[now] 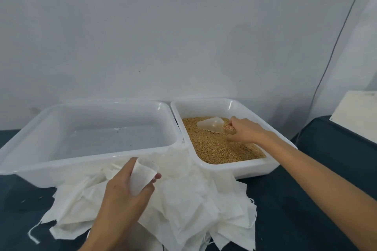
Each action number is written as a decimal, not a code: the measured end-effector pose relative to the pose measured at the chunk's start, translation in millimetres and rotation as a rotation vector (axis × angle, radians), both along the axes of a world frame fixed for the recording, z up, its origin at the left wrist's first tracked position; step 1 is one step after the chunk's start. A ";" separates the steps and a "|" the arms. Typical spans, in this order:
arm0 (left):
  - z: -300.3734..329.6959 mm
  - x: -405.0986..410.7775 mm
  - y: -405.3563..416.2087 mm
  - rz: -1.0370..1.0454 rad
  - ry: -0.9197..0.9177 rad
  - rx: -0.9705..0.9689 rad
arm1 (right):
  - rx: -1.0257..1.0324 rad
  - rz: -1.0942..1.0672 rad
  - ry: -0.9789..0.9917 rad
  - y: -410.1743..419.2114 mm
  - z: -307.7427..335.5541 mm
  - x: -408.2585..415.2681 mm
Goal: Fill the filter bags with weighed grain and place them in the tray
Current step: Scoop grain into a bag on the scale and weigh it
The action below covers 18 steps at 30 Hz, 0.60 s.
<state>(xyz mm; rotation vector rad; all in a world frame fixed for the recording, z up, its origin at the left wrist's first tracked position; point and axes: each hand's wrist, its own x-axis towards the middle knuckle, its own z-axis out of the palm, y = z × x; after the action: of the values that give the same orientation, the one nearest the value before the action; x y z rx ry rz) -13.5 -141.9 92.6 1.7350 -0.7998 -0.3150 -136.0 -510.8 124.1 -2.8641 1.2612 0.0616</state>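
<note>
Nearest, left hand (122, 193) pinches an open filter bag (142, 177), while right hand (242, 130) grips the scoop (212, 125) in grain (220, 149), far rightward.

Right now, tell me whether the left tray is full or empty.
Empty: the left tray shows only its bare clear bottom, with no filled bags inside. The grain sits in the right tray.
</note>
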 end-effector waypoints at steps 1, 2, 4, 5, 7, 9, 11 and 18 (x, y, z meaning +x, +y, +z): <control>0.5 -0.6 0.6 -0.001 0.000 -0.002 | -0.004 0.015 0.043 -0.1 -0.4 0.8; 1.3 -1.1 1.2 -0.004 -0.002 -0.004 | -0.009 0.022 0.081 -0.7 -2.1 1.4; 2.8 -1.8 2.1 -0.006 -0.005 -0.004 | -0.001 0.019 0.092 -1.2 -5.0 2.0; 3.1 -1.8 2.6 -0.008 -0.008 -0.004 | -0.005 0.017 0.084 -0.8 -6.2 1.2; 3.1 -1.2 3.6 -0.008 -0.013 -0.004 | -0.042 0.019 0.074 0.0 -7.9 -1.3; 2.3 -0.5 4.1 -0.005 -0.017 -0.003 | -0.081 0.013 0.062 0.7 -10.1 -3.7; 2.5 -0.6 4.3 -0.005 -0.018 -0.015 | -0.080 0.007 0.039 1.6 -10.5 -4.0; -0.6 0.9 3.9 -0.013 -0.019 -0.009 | 0.107 0.003 -0.012 -8.3 -20.1 -1.2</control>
<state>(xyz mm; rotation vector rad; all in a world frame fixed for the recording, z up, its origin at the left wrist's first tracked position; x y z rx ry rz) -12.6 -138.0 92.0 1.7274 -0.8251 -0.3038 -137.2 -519.1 104.0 -2.7717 1.2133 0.1088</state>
